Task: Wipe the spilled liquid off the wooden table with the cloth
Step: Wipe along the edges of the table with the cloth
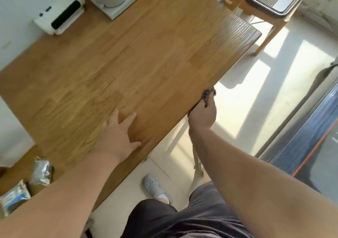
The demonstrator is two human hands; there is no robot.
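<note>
Head view: L hand point(118, 133) lies flat on the wooden table point(146, 54), fingers spread, prob. to brace. R hand point(202, 113) grips the dark cloth point(208, 93) against the table's near edge, likely wiping there; no liquid discernible thru blur.

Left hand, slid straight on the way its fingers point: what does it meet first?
Only bare wooden table, as far as the frame shows. The left hand lies flat, fingers aimed toward the far end, and the white appliance base seems to sit left of that line, though blur leaves it uncertain.
</note>
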